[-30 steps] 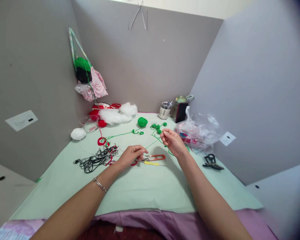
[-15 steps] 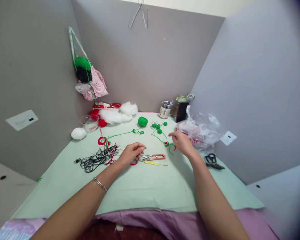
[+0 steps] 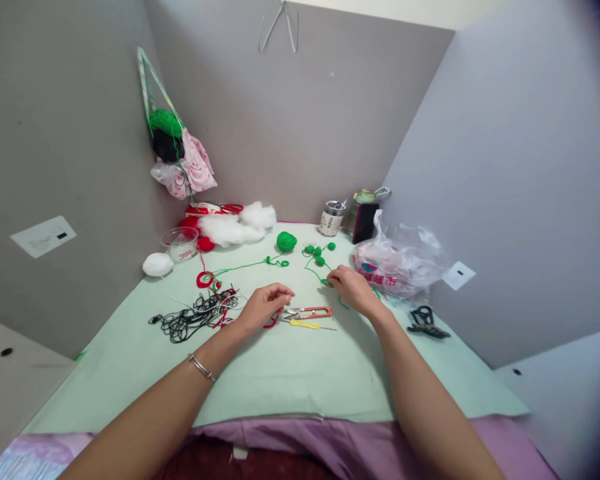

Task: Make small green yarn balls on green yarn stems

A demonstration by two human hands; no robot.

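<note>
Over the pale green mat on the desk (image 3: 280, 380), two bare forearms reach in from the near edge. From where I stand, the left hand (image 3: 264, 308) has its grip pinched together, thumb against forefinger, just above a scrap of red yarn (image 3: 269, 325). Whether a fine thread sits in that pinch is too small to tell. The right hand (image 3: 354, 291) lies palm down with its fingertips (image 3: 333, 275) on the green strand (image 3: 324, 280) that trails from a cluster of green pom-poms (image 3: 318, 253). I cannot tell whether its grip is closed on the strand or only resting there, because the knuckles hide it.

Between the hands lie red-handled snips (image 3: 311, 311) and, just beside them, a yellow-handled hook (image 3: 305, 325). The snips' blades point toward the left fingers, so a careless reach down could nick a fingertip, I'd say.

A sharp tug on the strand could drag the pom-poms across the mat or catch the yarn on the blades. The black cord tangle (image 3: 193, 319) lies close beside the left wrist, with red yarn mixed into it, and a sweep of that forearm might pull the whole knot along. A crinkled plastic bag (image 3: 400, 263) sits near the right wrist, where a loose loop could snag.
</note>
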